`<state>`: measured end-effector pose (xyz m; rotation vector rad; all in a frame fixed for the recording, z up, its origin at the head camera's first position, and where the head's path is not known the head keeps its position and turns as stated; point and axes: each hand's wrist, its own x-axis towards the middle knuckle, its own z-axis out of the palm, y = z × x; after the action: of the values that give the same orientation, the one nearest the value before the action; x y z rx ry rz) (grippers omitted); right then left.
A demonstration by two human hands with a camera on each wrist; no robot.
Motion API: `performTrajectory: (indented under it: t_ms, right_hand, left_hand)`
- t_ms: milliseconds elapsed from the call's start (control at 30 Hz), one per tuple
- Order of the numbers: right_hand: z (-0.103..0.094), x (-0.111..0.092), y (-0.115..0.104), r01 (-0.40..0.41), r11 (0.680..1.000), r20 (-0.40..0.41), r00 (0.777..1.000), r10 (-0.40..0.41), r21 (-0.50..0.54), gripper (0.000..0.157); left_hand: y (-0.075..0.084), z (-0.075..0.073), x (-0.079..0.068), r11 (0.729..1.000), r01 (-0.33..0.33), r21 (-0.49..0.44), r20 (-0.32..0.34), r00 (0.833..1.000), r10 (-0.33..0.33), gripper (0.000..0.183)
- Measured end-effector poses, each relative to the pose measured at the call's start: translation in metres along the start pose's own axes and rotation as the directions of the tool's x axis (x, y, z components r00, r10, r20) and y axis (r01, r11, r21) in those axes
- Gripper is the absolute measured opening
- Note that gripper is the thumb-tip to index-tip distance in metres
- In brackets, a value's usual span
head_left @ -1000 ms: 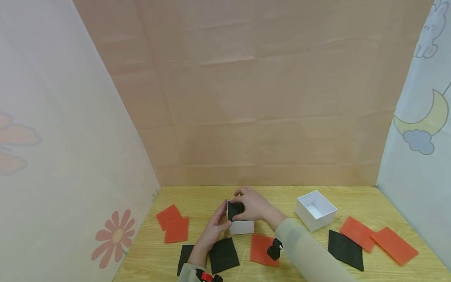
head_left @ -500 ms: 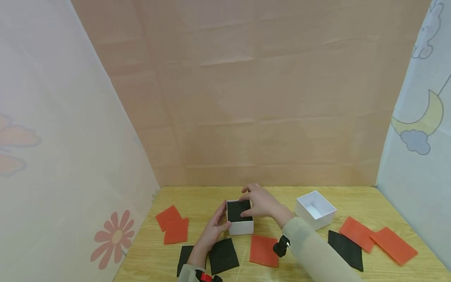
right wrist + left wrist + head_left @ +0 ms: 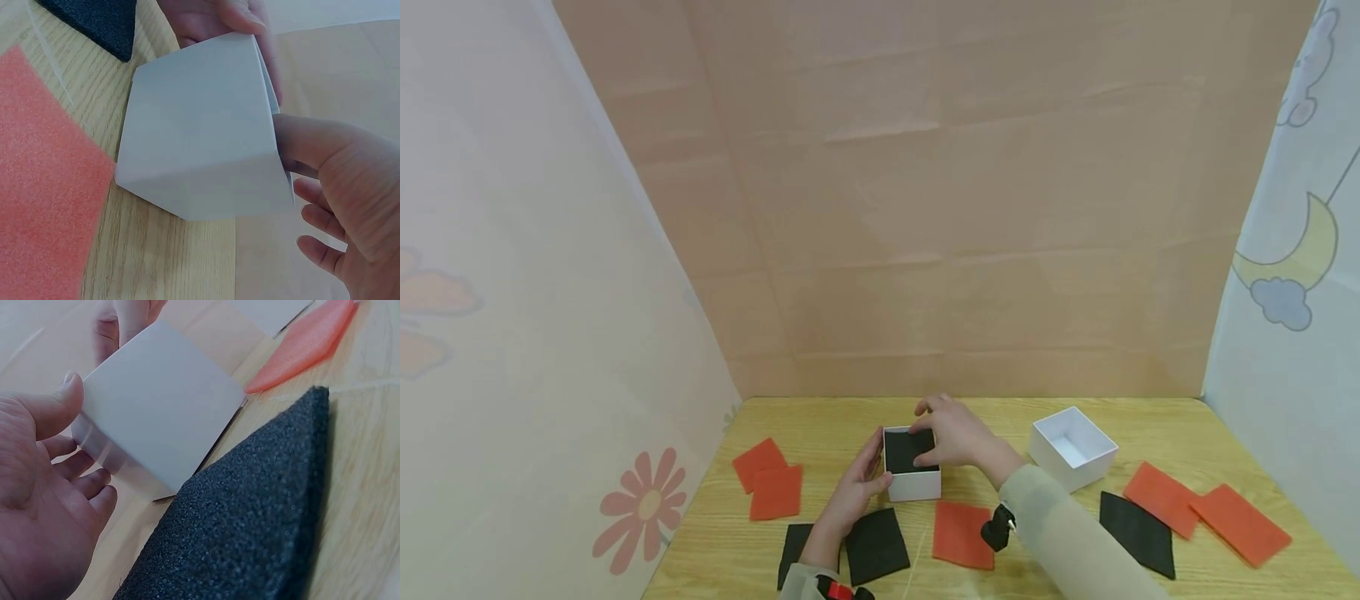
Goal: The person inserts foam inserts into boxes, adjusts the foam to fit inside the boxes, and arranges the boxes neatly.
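A small white open-topped box [image 3: 915,486] stands mid-table, with a black foam square [image 3: 901,451] lying inside near the rim. My left hand [image 3: 854,487] holds the box from its left, thumb at the near corner and fingers along the side, as the left wrist view confirms. Over the right rim reaches my right hand [image 3: 961,435]; its thumb and index finger touch the black foam, spread apart. In the right wrist view the box wall [image 3: 194,119] hides those fingertips, and the other fingers [image 3: 320,253] stay outside the box.
A second white box [image 3: 1075,450] sits to the right. Black foam squares lie in front [image 3: 877,546] and at the right [image 3: 1137,533]. Orange foam sheets lie at the left [image 3: 776,492], in front [image 3: 962,536] and at the far right [image 3: 1242,523].
The black foam has gone from tilted to lying flatter across the box. My right hand has shifted slightly right with its fingers spreading; the left hand keeps its place.
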<state>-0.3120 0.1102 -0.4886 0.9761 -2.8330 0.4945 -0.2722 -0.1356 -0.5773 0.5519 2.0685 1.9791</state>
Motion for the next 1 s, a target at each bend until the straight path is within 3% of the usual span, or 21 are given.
performTrajectory:
  t_ms: [400,767,1000]
  right_hand:
    - [0.003,0.0,-0.003,-0.004,1.0,0.019,1.0,0.005,-0.025,0.041]
    - [0.003,0.009,-0.009,0.042,0.998,-0.021,0.999,-0.041,0.047,0.03]
    - [0.008,0.013,-0.013,0.029,1.0,-0.008,1.0,-0.029,-0.013,0.033]
  left_hand:
    - [0.0,0.002,-0.001,1.0,0.005,0.003,-0.006,1.0,-0.005,0.082]
    - [0.003,0.002,0.0,1.0,0.007,-0.004,-0.003,1.0,-0.007,0.081]
    - [0.003,0.001,0.0,1.0,0.011,-0.007,-0.013,1.0,-0.011,0.081]
